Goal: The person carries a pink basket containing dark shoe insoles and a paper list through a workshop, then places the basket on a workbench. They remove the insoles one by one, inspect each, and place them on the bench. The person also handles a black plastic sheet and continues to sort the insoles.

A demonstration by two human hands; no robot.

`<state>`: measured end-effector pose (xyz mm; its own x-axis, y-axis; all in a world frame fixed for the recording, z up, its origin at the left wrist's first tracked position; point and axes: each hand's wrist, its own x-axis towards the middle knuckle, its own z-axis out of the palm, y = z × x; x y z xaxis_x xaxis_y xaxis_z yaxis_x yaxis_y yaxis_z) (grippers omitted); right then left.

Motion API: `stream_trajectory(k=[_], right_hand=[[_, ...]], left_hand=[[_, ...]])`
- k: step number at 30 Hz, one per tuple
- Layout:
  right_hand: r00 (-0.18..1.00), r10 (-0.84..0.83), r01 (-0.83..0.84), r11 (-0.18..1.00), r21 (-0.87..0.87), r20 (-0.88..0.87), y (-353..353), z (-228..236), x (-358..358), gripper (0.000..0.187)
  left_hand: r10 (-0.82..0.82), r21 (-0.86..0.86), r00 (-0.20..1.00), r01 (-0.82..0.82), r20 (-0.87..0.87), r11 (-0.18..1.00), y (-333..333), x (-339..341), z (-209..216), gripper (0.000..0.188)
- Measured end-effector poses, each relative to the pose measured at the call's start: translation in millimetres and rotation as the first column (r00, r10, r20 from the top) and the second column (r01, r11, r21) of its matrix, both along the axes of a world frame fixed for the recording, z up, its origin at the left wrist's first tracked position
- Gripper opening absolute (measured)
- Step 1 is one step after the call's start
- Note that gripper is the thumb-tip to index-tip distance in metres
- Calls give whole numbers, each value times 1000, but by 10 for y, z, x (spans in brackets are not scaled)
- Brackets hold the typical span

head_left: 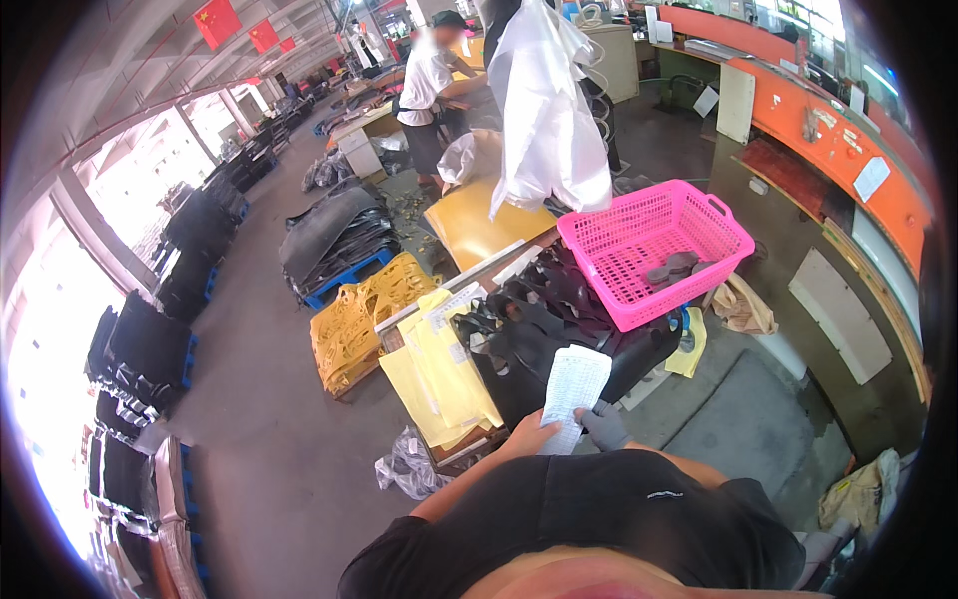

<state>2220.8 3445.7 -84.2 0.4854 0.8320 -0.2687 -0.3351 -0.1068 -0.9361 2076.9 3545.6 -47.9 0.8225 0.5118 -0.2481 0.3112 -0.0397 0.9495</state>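
Note:
A white printed sheet of paper (577,387) is held upright in front of my body, over the near edge of the table. My bare left hand (530,435) is closed on its lower left edge. My right hand (605,427), in a grey glove, pinches the lower right edge. Just beyond the sheet lie black cut sheet pieces (534,334) in a loose pile. To their left are yellow papers or envelopes (429,377). A pink plastic basket (654,222) stands beyond and to the right, with a few dark grey pieces (677,268) inside.
A large whitish plastic bag (549,110) hangs past the table. Farther off, a person (429,90) works at a bench. Yellow cut sheets (369,319) and stacked black sheets (339,235) on a blue pallet stand to the left. An orange machine (818,130) runs along the right.

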Motion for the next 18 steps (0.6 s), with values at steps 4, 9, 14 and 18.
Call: stream_trajectory(k=[4,9,14,18], right_hand=[[998,-66,65,998,26,22,136,70,177,26],[980,-193,192,981,23,51,452,187,305,24],[970,-237,231,967,107,52,805,200,425,18],[974,-225,224,974,23,9,1008,48,323,21]], left_hand=[[-97,0,983,98,-155,995,276,94,45,37],[-172,-46,982,169,-80,985,733,306,104,35],[-109,-27,991,107,-73,994,1149,463,37,35],[96,80,994,-91,-53,993,1485,287,-186,29]])
